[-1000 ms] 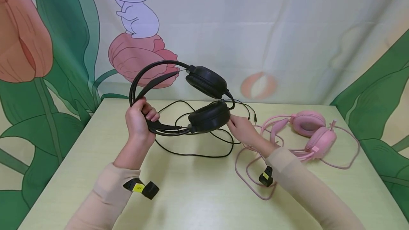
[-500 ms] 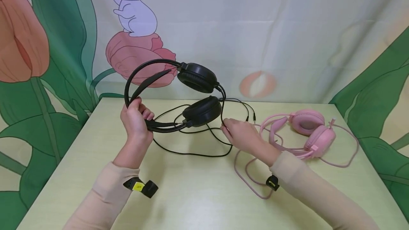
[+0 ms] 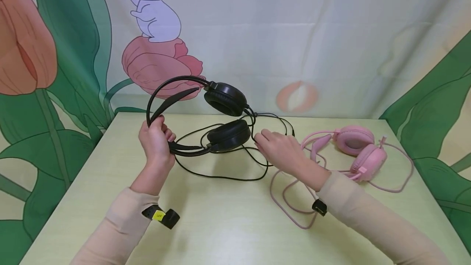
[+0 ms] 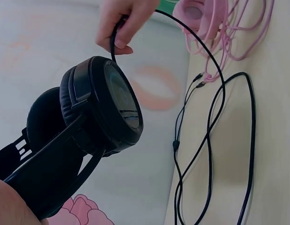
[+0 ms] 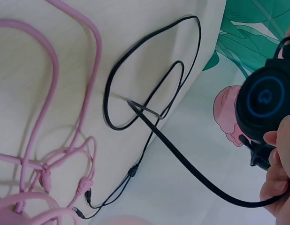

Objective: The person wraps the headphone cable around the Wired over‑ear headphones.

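Note:
My left hand (image 3: 156, 140) grips the headband of a black over-ear headset (image 3: 229, 135), holding it above the table with its ear cups facing right. Thumb and fingers wrap the band near its middle. Just right of the lower cup, my right hand (image 3: 281, 152) pinches the black cable (image 4: 112, 44) where it leaves the headset. In the left wrist view, the cable runs between the thumb and fingers of the right hand (image 4: 126, 23). The right wrist view shows a glowing ring on one ear cup (image 5: 266, 97), partly behind the fingers.
The rest of the black cable lies in loops (image 3: 224, 178) on the pale table (image 3: 220, 224), ending in two small plugs (image 5: 88, 194). A pink headset (image 3: 355, 140) lies at the right, its pink cord (image 3: 290, 218) coiled near my right forearm. A printed curtain (image 3: 250, 32) hangs behind.
The headset has shifted left, rising slightly and then dropping a little. My right hand has come away from beside the lower ear cup and now holds the cable.

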A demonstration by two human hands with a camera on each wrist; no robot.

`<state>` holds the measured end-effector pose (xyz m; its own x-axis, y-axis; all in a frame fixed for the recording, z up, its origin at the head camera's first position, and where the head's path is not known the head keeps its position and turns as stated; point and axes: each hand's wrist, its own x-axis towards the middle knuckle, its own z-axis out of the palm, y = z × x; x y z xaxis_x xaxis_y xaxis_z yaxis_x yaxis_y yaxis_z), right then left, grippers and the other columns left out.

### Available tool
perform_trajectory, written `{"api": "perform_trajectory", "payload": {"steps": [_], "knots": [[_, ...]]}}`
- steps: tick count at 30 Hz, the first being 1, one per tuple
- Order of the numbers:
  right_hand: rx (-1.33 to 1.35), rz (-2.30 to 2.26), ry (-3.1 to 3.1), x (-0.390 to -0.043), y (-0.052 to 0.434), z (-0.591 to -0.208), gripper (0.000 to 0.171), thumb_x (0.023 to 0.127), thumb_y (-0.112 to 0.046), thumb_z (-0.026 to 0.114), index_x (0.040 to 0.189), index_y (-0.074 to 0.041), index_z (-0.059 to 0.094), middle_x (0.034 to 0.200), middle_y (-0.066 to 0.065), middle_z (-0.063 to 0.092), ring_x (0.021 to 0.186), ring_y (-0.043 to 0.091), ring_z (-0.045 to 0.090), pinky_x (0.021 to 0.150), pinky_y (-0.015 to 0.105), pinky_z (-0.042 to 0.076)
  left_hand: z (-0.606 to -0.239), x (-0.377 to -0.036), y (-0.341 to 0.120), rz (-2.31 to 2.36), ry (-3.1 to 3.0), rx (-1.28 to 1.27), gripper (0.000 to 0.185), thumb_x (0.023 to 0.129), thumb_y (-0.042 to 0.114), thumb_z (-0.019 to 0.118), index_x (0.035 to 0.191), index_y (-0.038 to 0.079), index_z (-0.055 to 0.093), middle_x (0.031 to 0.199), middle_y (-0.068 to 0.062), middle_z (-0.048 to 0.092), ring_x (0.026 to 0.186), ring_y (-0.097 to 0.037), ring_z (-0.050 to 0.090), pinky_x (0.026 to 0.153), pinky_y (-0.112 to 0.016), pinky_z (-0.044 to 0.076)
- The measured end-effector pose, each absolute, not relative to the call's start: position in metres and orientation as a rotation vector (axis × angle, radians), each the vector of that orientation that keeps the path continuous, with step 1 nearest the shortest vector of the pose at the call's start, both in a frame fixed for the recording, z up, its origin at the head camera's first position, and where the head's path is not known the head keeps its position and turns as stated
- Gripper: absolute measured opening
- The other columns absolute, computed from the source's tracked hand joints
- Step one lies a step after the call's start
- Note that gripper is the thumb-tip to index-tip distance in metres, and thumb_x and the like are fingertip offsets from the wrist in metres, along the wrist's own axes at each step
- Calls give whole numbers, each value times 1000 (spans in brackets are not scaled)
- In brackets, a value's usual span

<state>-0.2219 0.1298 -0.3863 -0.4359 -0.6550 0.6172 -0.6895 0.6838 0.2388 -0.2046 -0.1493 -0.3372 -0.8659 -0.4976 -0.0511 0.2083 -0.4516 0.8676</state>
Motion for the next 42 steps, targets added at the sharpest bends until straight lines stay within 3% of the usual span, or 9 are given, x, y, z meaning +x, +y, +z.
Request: {"api": "perform_trajectory", "payload": {"steps": [11,33,42], "knots": [[1146,142,-2167,-229,138,-371,10,84,-22,64,86,-13,59,66,-2,46,42,11,35,34,24,26,-338,-202,-143,-2289,-1476,393,16,91,6,45,77,11,40,59,3,32,46,-6,26,44,-17,23],[1228,-41,-2057,-240,137,-351,28,79,-25,71,81,-8,50,69,1,45,49,13,42,34,25,32,-343,-200,-130,-2215,-1681,359,16,89,7,48,76,12,39,54,5,33,47,-7,28,48,-19,27],[1127,254,-2516,-228,122,-339,20,78,-22,71,74,-12,55,64,-5,55,50,11,48,41,25,36,-345,-199,-125,-2102,-1773,353,14,87,8,51,77,12,42,51,6,37,47,-8,36,51,-20,34]]}}
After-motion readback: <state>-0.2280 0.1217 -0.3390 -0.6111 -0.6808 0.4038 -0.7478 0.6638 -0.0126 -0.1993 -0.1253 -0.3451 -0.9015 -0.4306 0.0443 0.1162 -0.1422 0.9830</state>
